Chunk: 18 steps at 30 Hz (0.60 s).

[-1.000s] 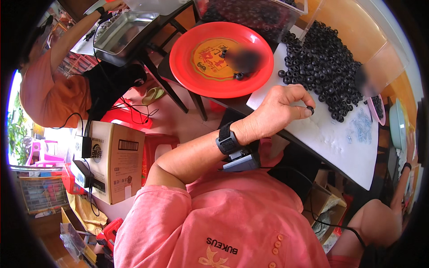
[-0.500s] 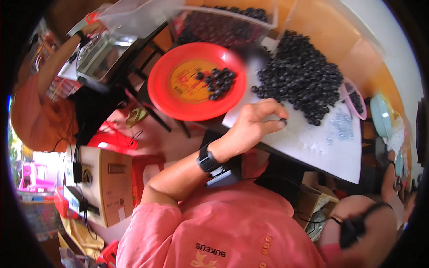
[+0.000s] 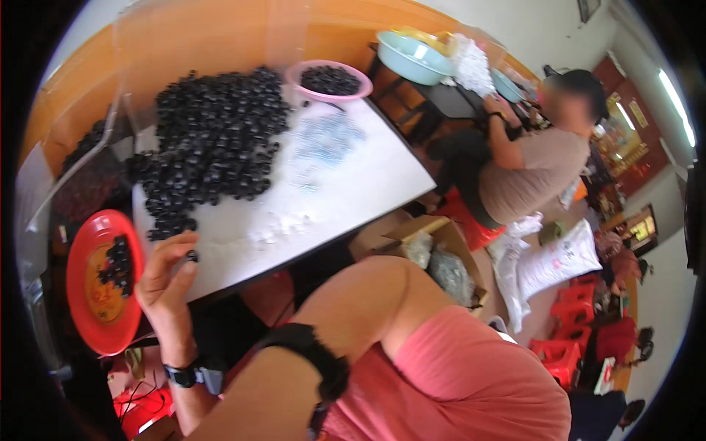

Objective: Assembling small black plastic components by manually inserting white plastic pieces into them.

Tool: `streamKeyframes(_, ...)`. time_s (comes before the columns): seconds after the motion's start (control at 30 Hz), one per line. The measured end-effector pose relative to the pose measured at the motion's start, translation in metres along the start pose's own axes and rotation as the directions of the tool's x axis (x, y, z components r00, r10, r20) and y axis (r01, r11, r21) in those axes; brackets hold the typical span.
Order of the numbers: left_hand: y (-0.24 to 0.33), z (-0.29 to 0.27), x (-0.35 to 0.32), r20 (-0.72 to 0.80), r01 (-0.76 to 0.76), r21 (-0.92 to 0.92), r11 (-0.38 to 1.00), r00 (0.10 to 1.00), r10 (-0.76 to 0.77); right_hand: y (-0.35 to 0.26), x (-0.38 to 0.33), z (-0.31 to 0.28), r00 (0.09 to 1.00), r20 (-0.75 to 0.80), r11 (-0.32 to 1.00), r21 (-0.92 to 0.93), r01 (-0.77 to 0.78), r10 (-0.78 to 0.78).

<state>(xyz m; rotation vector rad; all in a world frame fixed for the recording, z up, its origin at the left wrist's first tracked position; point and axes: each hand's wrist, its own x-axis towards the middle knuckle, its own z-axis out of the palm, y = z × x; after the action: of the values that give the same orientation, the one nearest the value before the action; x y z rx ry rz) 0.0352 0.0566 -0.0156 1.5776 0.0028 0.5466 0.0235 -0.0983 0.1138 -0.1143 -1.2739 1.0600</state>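
Observation:
At the near left corner of the white table (image 3: 368, 187), my left hand (image 3: 165, 283) pinches a small black round piece (image 3: 193, 256) between thumb and forefinger. Just beyond it spreads a big heap of similar black pieces (image 3: 220, 132). Left of that hand, a red plate (image 3: 79, 283) carries a small cluster of them. My right hand (image 3: 254, 393), with a black strap at the wrist, is bent back close to my body at the lower edge; its fingers are out of sight. Pale translucent bits (image 3: 279, 229) and bluish bits (image 3: 331, 140) are scattered over the tabletop.
A pink basket (image 3: 294, 73) of black pieces stands at the table's far edge. Clear plastic panels (image 3: 213, 37) rise behind the heap. Right of the table are a cardboard box (image 3: 397, 235), a seated person (image 3: 529, 162), white sacks (image 3: 559, 257) and red stools (image 3: 559, 353).
The view has swung to the right, so the table and heap sit further left. My left hand still pinches a black piece. My right arm has folded in across my body.

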Motion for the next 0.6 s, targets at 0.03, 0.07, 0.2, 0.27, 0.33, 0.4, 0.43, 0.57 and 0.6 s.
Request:
streamKeyframes(0.03,-0.001,-0.003,-0.001,0.002,-0.007,0.005,1.0,1.0,0.007,-0.004,-0.008,0.003,0.999,-0.031,0.998,-0.054,-0.021,0.02)
streamKeyframes(0.07,-0.001,-0.005,-0.001,0.002,-0.013,0.011,1.0,1.0,0.013,-0.008,-0.015,0.005,0.997,-0.064,0.994,-0.104,-0.046,0.039)
streamKeyframes(0.2,-0.004,0.003,0.006,0.039,-0.008,-0.021,1.0,0.999,0.009,-0.014,-0.037,0.006,0.98,-0.179,0.953,-0.272,-0.135,0.087)
streamKeyframes(0.27,0.0,0.003,0.004,0.023,0.014,-0.009,1.0,1.0,-0.013,-0.018,-0.043,0.007,0.973,-0.202,0.924,-0.338,-0.177,0.112)
streamKeyframes(0.33,-0.001,0.004,0.003,0.01,0.021,0.001,1.0,1.0,-0.021,-0.023,-0.047,0.006,0.966,-0.22,0.885,-0.412,-0.218,0.136)
streamKeyframes(0.4,-0.004,0.002,0.002,0.01,0.026,-0.003,1.0,1.0,-0.026,-0.029,-0.05,0.006,0.961,-0.229,0.836,-0.488,-0.251,0.155)
streamKeyframes(0.43,0.0,0.005,0.0,0.001,0.028,-0.001,1.0,1.0,-0.028,-0.031,-0.05,0.006,0.96,-0.229,0.811,-0.523,-0.261,0.161)
streamKeyframes(0.57,-0.001,0.003,-0.002,0.02,0.006,0.008,1.0,1.0,-0.007,-0.042,-0.05,0.01,0.954,-0.238,0.693,-0.656,-0.298,0.185)
streamKeyframes(0.6,-0.001,0.004,-0.002,0.021,-0.001,0.014,1.0,1.0,0.001,-0.044,-0.051,0.01,0.952,-0.24,0.661,-0.685,-0.306,0.192)
